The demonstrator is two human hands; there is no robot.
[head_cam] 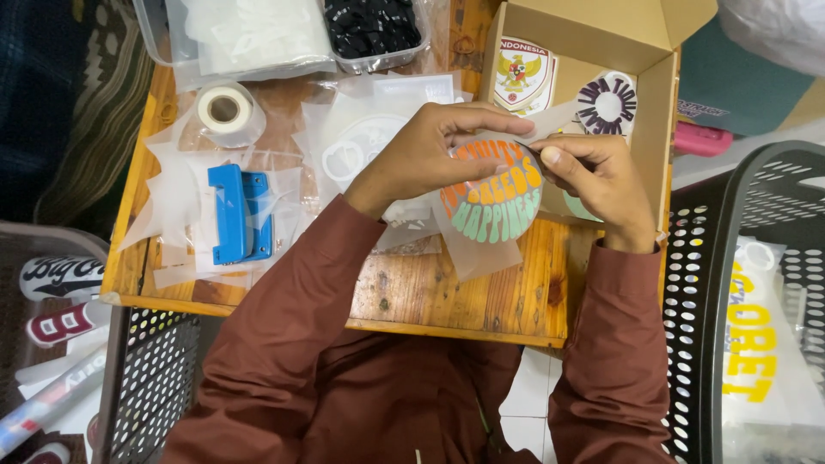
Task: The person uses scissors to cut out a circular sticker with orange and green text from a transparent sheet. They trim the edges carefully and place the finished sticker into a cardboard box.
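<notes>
A round sticker [491, 193], judged thin, light and floppy, is pinched at its far edge by left hand [421, 155] and right hand [597, 180] fingertips; edges are best gripped.

Glossy film sticker [491, 199]; varnished wooden table [447, 292]

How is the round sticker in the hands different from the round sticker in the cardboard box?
The round sticker in the hands is bigger, with orange, yellow and green lettering; the round sticker in the box is smaller, with dark purple lettering around a white middle. The first is held up over the wooden table by the left hand and right hand; the second rests untouched inside the cardboard box. Both are circular with lettering.
</notes>
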